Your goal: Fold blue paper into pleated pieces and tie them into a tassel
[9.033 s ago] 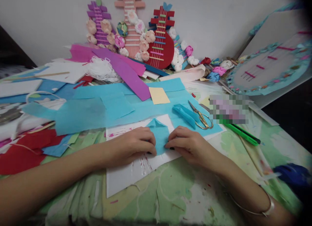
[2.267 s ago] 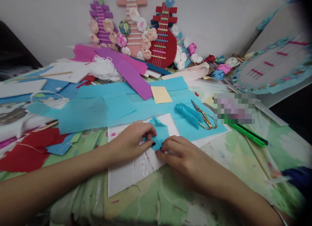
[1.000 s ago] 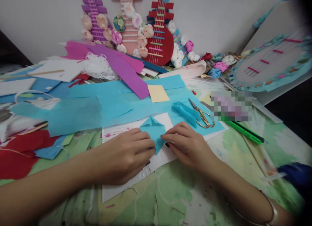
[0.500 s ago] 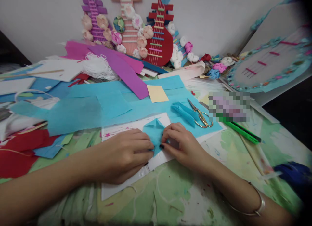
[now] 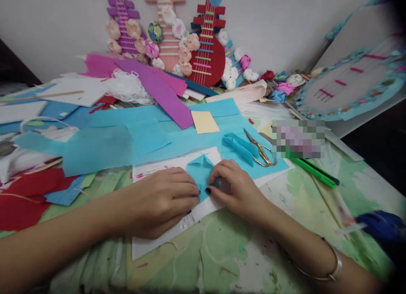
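Observation:
A small piece of blue crepe paper (image 5: pixel 200 172) lies on a white sheet (image 5: pixel 147 244), its top edge folded up into a peak. My left hand (image 5: pixel 165 201) covers its left side, fingers bent together and gripping the lower left edge; the fingertips are partly hidden. On the right side, my right hand (image 5: pixel 236 188) pinches the paper's edge between a curled index finger and a thumb with a dark nail. Just beyond that hand, a folded blue strip (image 5: pixel 239 147) and gold-handled scissors (image 5: pixel 264 153) rest on a large blue crepe sheet (image 5: pixel 177 135).
Behind are a purple strip (image 5: pixel 158 93), a cream paper square (image 5: pixel 205 122) and white string (image 5: pixel 128 86). Paper lutes, one of them red (image 5: pixel 207 61), lean on the wall. To the right lies a green cutter (image 5: pixel 317 172); red paper (image 5: pixel 25 201) sits at left.
My right thumb and fingers have shifted very slightly at the blue paper's right edge. The left hand has barely moved.

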A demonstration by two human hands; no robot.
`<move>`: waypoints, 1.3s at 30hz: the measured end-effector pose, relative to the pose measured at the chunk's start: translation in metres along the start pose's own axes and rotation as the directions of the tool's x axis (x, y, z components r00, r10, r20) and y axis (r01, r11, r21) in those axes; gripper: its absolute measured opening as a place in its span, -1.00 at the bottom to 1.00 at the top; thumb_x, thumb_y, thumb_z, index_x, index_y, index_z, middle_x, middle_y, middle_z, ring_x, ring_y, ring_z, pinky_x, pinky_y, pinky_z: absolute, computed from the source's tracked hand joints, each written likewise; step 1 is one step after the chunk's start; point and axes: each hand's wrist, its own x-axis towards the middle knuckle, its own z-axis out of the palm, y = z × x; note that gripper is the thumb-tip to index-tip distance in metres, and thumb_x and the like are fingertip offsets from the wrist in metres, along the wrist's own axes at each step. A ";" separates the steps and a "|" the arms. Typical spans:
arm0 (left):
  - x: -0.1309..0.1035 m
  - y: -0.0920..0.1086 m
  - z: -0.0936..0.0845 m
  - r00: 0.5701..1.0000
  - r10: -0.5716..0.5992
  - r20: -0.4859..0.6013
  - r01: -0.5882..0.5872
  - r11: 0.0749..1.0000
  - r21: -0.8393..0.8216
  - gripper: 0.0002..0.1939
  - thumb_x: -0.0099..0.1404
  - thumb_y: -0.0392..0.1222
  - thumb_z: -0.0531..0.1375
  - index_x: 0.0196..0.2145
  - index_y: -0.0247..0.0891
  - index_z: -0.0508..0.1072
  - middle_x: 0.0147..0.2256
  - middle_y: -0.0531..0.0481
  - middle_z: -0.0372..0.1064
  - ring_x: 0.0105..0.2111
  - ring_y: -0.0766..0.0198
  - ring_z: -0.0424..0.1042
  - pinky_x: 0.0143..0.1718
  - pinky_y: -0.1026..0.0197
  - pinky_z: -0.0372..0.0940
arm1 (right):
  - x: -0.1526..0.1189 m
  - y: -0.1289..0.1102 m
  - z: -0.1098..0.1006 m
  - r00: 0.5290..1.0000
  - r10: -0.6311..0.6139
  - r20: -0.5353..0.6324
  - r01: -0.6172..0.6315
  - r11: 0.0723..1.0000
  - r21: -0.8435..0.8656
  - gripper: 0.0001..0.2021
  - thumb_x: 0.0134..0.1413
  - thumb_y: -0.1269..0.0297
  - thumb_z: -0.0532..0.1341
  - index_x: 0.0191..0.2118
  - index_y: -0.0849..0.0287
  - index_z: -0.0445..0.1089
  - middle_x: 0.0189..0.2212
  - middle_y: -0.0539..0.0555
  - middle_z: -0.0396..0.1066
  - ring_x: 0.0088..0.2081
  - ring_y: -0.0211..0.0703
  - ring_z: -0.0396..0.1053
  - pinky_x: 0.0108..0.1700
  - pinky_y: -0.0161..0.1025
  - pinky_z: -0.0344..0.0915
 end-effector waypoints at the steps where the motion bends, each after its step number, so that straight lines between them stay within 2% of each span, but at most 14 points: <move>1: 0.000 0.000 0.000 1.000 -0.006 -0.006 0.006 1.000 -0.005 -0.78 0.28 -0.42 0.04 -0.19 -0.33 0.43 -0.25 -0.18 0.47 -0.19 0.12 0.41 -0.09 0.05 0.28 | 0.000 0.000 0.000 1.000 0.001 0.001 -0.001 1.000 0.000 -0.94 0.01 0.45 0.19 -0.38 0.17 0.30 -0.37 0.06 0.28 -0.23 -0.11 0.20 -0.18 -0.18 0.14; 8: 0.004 0.004 -0.002 0.995 -0.077 0.062 0.079 0.996 -0.032 -0.79 0.29 -0.35 0.06 -0.15 -0.32 0.42 -0.24 -0.17 0.43 -0.21 0.11 0.37 -0.17 0.07 0.30 | 0.000 -0.001 0.000 1.000 0.001 0.011 -0.002 1.000 0.011 -0.94 0.00 0.47 0.19 -0.38 0.18 0.31 -0.35 0.08 0.28 -0.22 -0.10 0.20 -0.16 -0.17 0.14; 17: 0.005 0.006 -0.005 0.985 -0.112 0.129 0.121 0.991 -0.064 -0.79 0.27 -0.31 0.09 -0.15 -0.29 0.42 -0.25 -0.18 0.38 -0.21 0.11 0.35 -0.15 0.05 0.30 | 0.000 -0.002 -0.001 1.000 0.000 0.015 0.000 1.000 -0.014 -0.94 0.00 0.46 0.17 -0.38 0.18 0.30 -0.36 0.08 0.28 -0.23 -0.09 0.20 -0.16 -0.15 0.14; 24: 0.003 0.005 -0.001 0.983 -0.119 0.139 0.125 0.991 -0.041 -0.76 0.26 -0.30 0.09 -0.12 -0.29 0.40 -0.16 -0.22 0.36 -0.16 0.06 0.33 -0.10 -0.01 0.28 | -0.002 -0.004 0.002 1.000 -0.017 0.005 0.017 0.999 -0.049 -0.96 0.03 0.45 0.13 -0.37 0.18 0.27 -0.33 0.10 0.26 -0.20 -0.09 0.17 -0.15 -0.15 0.15; 28: 0.005 0.008 -0.001 0.987 -0.132 0.097 0.135 0.991 -0.022 -0.77 0.23 -0.32 0.10 -0.14 -0.27 0.41 -0.18 -0.20 0.38 -0.15 0.05 0.34 -0.12 0.00 0.31 | -0.006 -0.006 0.004 1.000 0.003 -0.007 -0.003 0.998 -0.055 -0.93 0.03 0.40 0.13 -0.31 0.17 0.23 -0.27 0.11 0.26 -0.18 -0.06 0.16 -0.13 -0.11 0.15; 33: 0.007 0.013 -0.001 0.987 -0.154 0.039 0.154 0.988 -0.003 -0.74 0.24 -0.36 0.09 -0.13 -0.27 0.43 -0.19 -0.19 0.40 -0.16 0.08 0.36 -0.13 0.04 0.34 | -0.007 -0.009 0.001 0.999 0.005 0.037 -0.003 0.998 -0.069 -0.90 0.01 0.37 0.14 -0.29 0.20 0.23 -0.24 0.14 0.26 -0.15 -0.03 0.13 -0.11 -0.09 0.13; 36: 0.003 0.014 0.005 0.987 -0.156 0.026 0.156 0.988 0.007 -0.71 0.25 -0.37 0.08 -0.08 -0.26 0.42 -0.21 -0.16 0.42 -0.16 0.11 0.37 -0.09 0.07 0.35 | -0.006 -0.008 0.000 0.998 0.032 0.050 -0.029 0.998 -0.054 -0.89 -0.01 0.39 0.16 -0.30 0.20 0.23 -0.22 0.15 0.26 -0.13 -0.02 0.13 -0.10 -0.08 0.13; 39: -0.005 0.015 0.015 0.984 -0.171 -0.043 0.172 0.984 0.034 -0.69 0.27 -0.35 0.08 -0.03 -0.26 0.41 -0.15 -0.17 0.42 -0.11 0.11 0.36 -0.06 0.10 0.35 | -0.006 -0.006 0.002 0.999 0.040 0.035 -0.039 0.999 -0.034 -0.88 -0.01 0.41 0.18 -0.30 0.19 0.24 -0.22 0.14 0.26 -0.13 -0.02 0.13 -0.10 -0.08 0.14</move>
